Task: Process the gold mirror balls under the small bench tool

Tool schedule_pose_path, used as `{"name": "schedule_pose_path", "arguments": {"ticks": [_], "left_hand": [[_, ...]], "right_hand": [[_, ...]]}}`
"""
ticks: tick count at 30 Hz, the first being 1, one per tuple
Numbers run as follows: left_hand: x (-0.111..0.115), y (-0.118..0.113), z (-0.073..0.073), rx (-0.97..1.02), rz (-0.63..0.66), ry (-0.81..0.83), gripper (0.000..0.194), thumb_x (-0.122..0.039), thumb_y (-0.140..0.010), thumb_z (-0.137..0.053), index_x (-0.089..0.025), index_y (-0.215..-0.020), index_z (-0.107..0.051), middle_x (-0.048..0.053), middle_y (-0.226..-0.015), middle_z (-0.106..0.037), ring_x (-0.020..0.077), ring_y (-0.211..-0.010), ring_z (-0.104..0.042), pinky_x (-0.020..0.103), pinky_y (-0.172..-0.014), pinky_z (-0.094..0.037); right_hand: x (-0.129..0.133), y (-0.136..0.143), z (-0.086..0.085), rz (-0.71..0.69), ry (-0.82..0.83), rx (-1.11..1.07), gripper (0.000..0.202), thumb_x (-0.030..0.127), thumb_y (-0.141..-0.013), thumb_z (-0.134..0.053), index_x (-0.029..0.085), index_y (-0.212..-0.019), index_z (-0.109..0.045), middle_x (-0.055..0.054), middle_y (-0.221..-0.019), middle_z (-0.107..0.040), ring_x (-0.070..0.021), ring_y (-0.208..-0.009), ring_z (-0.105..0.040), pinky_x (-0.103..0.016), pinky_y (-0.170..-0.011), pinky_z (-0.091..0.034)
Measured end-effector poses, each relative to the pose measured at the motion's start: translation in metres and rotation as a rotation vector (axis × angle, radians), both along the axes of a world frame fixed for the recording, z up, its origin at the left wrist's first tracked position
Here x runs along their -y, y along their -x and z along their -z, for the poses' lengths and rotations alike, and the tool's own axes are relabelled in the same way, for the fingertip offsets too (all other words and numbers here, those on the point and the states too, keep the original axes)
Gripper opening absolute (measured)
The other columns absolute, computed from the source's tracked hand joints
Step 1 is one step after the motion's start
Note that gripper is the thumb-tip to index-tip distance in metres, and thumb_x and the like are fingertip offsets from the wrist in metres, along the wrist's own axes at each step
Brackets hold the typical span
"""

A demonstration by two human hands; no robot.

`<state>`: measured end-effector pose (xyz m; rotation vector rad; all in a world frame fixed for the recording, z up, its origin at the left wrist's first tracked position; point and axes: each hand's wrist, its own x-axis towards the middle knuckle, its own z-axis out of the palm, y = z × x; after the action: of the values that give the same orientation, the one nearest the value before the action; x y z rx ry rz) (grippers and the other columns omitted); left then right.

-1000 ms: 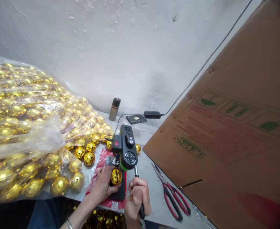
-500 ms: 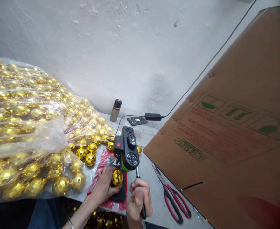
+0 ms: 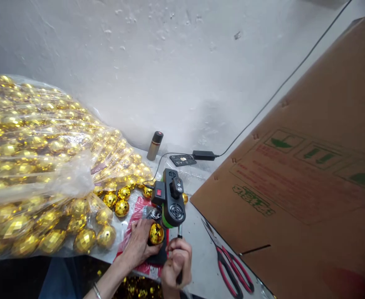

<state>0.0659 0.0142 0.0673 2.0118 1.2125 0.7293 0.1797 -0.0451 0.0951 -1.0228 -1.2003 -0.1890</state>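
Note:
My left hand (image 3: 139, 242) is closed round a gold mirrored ball (image 3: 156, 234), holding it low in front of a small black bench drill (image 3: 173, 199). The drill has a red switch and round vents on top; its bit is hidden beneath the housing. My right hand (image 3: 178, 261) wraps round the black-gripped lever (image 3: 180, 232) at the machine's right side. Under the ball and my left hand lies the machine's dark base (image 3: 159, 258), on red plastic sheeting (image 3: 133, 226).
A large clear bag (image 3: 73, 182) of gold balls fills the left, with loose gold balls (image 3: 122, 208) beside it. Red-handled scissors (image 3: 232, 265) lie on the right, next to a big cardboard box (image 3: 294, 174). Behind are a spray can (image 3: 154, 146) and a power adapter (image 3: 204, 155).
The whole view has shifted slightly, moving the scene right and down. My right hand and the lever have come down and toward me a little. My left hand still holds the ball.

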Motion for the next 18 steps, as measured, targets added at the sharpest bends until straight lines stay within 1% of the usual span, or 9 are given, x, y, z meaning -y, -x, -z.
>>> {"name": "schedule_pose_path", "arguments": {"ticks": [3, 5, 7, 9, 11, 13, 14, 16, 18], "left_hand": [[0.000, 0.000, 0.000, 0.000, -0.003, -0.007, 0.054, -0.026, -0.077, -0.081, -0.019, -0.128, -0.066, 0.013, -0.120, -0.073, 0.0375, -0.118, -0.065, 0.056, -0.105, -0.045], [-0.001, 0.000, 0.001, -0.007, -0.010, -0.029, 0.054, -0.027, -0.078, -0.081, -0.019, -0.129, -0.065, 0.013, -0.120, -0.073, 0.0370, -0.117, -0.066, 0.055, -0.105, -0.047], [-0.001, -0.001, 0.003, -0.016, -0.015, -0.053, 0.055, -0.025, -0.078, -0.080, -0.021, -0.131, -0.065, 0.012, -0.121, -0.073, 0.0364, -0.117, -0.066, 0.055, -0.104, -0.048], [0.001, 0.000, 0.005, -0.026, -0.011, -0.072, 0.055, -0.025, -0.078, -0.080, -0.021, -0.131, -0.065, 0.013, -0.122, -0.074, 0.0364, -0.118, -0.066, 0.055, -0.105, -0.049], [0.006, 0.007, 0.010, -0.041, 0.006, -0.094, 0.057, -0.024, -0.079, -0.080, -0.021, -0.134, -0.064, 0.014, -0.127, -0.073, 0.0372, -0.122, -0.065, 0.058, -0.109, -0.048], [0.013, 0.019, 0.016, -0.062, 0.053, -0.129, 0.066, -0.028, -0.078, -0.084, -0.022, -0.140, -0.062, 0.017, -0.137, -0.070, 0.0400, -0.131, -0.062, 0.060, -0.114, -0.046], [0.017, 0.028, 0.018, -0.072, 0.083, -0.154, 0.075, -0.033, -0.076, -0.087, -0.022, -0.144, -0.059, 0.019, -0.143, -0.067, 0.0420, -0.136, -0.059, 0.062, -0.116, -0.044], [0.019, 0.045, 0.018, -0.091, 0.104, -0.214, 0.090, -0.047, -0.073, -0.090, -0.024, -0.152, -0.054, 0.020, -0.154, -0.060, 0.0444, -0.143, -0.054, 0.063, -0.118, -0.043], [0.013, 0.060, 0.010, -0.115, 0.001, -0.280, 0.087, -0.056, -0.080, -0.084, -0.025, -0.154, -0.051, 0.019, -0.158, -0.058, 0.0432, -0.144, -0.054, 0.062, -0.119, -0.042]], "right_hand": [[-0.001, -0.006, 0.002, -0.019, -0.010, 0.073, 0.036, 0.030, -0.108, -0.048, 0.023, -0.074, -0.057, 0.001, -0.077, -0.060, -0.0144, -0.068, -0.058, -0.030, -0.072, -0.051], [0.002, -0.009, -0.008, -0.028, 0.006, 0.085, 0.036, 0.029, -0.108, -0.048, 0.023, -0.074, -0.058, 0.000, -0.077, -0.060, -0.0142, -0.067, -0.059, -0.028, -0.066, -0.049], [0.008, -0.010, -0.029, -0.035, 0.060, 0.023, 0.036, 0.025, -0.109, -0.045, 0.022, -0.075, -0.056, -0.001, -0.078, -0.059, -0.0132, -0.064, -0.056, -0.025, -0.058, -0.045], [0.013, -0.010, -0.059, -0.064, 0.177, -0.098, 0.038, 0.026, -0.109, -0.046, 0.021, -0.072, -0.053, 0.000, -0.076, -0.057, -0.0115, -0.060, -0.052, -0.023, -0.054, -0.042], [0.016, -0.009, -0.091, -0.086, 0.308, -0.140, 0.033, 0.031, -0.108, -0.053, 0.020, -0.077, -0.059, 0.002, -0.073, -0.055, -0.0108, -0.057, -0.049, -0.023, -0.054, -0.041], [0.016, -0.007, -0.113, -0.081, 0.322, -0.152, 0.033, 0.034, -0.107, -0.055, 0.020, -0.078, -0.062, 0.003, -0.068, -0.052, -0.0106, -0.055, -0.046, -0.023, -0.051, -0.038], [0.015, -0.006, -0.120, -0.079, 0.302, -0.150, 0.035, 0.035, -0.108, -0.054, 0.020, -0.077, -0.062, 0.003, -0.067, -0.051, -0.0105, -0.054, -0.046, -0.023, -0.051, -0.038], [0.013, -0.002, -0.121, -0.076, 0.247, -0.145, 0.037, 0.032, -0.108, -0.053, 0.021, -0.073, -0.059, 0.004, -0.066, -0.051, -0.0105, -0.055, -0.046, -0.023, -0.051, -0.038], [0.011, 0.001, -0.114, -0.080, 0.203, -0.136, 0.038, 0.029, -0.108, -0.052, 0.021, -0.071, -0.056, 0.003, -0.068, -0.051, -0.0108, -0.057, -0.049, -0.023, -0.053, -0.040]]}}
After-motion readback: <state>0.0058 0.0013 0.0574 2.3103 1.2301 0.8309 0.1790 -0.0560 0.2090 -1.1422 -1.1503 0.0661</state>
